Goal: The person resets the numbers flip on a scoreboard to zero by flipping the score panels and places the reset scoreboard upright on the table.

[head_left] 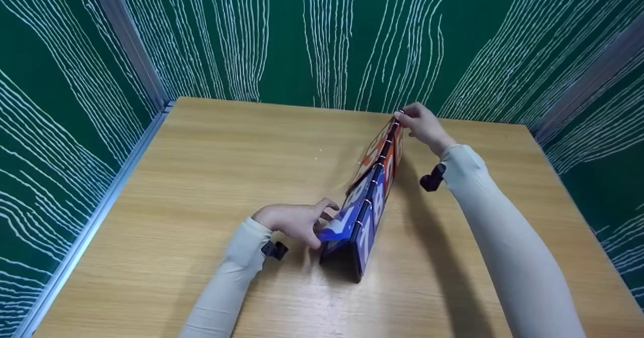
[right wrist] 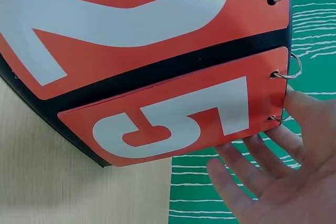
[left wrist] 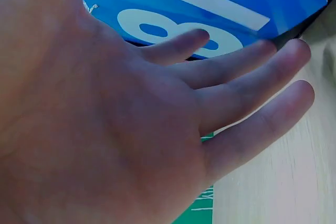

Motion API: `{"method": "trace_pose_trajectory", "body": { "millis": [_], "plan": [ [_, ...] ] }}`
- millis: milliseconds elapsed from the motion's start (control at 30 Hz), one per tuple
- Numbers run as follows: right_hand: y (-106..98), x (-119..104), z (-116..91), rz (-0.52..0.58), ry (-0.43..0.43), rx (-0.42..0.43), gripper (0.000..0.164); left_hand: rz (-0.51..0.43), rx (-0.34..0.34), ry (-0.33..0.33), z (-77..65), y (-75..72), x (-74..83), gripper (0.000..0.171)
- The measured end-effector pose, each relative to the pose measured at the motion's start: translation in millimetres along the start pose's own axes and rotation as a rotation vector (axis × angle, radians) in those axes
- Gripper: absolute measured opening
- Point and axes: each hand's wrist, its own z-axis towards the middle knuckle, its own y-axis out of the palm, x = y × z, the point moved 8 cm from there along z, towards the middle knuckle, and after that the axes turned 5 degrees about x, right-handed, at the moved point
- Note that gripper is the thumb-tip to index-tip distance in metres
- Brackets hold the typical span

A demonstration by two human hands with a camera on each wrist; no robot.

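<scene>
A tabletop flip scoreboard [head_left: 375, 192] stands like a tent, with blue and red number cards hung on metal rings along its top. My left hand [head_left: 297, 222] is at its near end, beside a blue card [head_left: 338, 231] that is lifted away from the panel. Beneath that card, a blue card with a white 8 [left wrist: 157, 24] shows in the left wrist view, where the fingers are spread and fairly straight. At the far end my right hand [head_left: 425, 127] pinches the top edge, next to a red card with a white 5 [right wrist: 170, 129].
The wooden table [head_left: 241, 147] carries the scoreboard. Green walls [head_left: 287, 41] with wavy white lines enclose the back and sides, joined by grey corner posts [head_left: 128, 41]. Small black devices [head_left: 432, 178] are worn at both wrists.
</scene>
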Motion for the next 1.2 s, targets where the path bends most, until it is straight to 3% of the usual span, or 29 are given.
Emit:
{"method": "trace_pose_trajectory", "body": {
  "millis": [267, 533, 867, 1200],
  "plan": [
    [2, 0, -2, 0.016, 0.003, -0.012, 0.058, -0.041, 0.015, -0.063, -6.5, -7.6, -7.0, 0.100],
    [3, 1, -1, 0.020, 0.004, -0.012, 0.057, 0.010, 0.063, -0.106, -16.4, -21.6, -15.8, 0.109],
    [4, 0, 0, 0.022, -0.006, -0.001, 0.056, -0.016, 0.159, -0.139, -38.4, -48.7, -25.1, 0.084],
    [3, -3, -1, 0.028, 0.012, -0.001, 0.055, -0.128, 0.343, -0.088, -64.1, -76.8, -11.9, 0.067]
  ]
}}
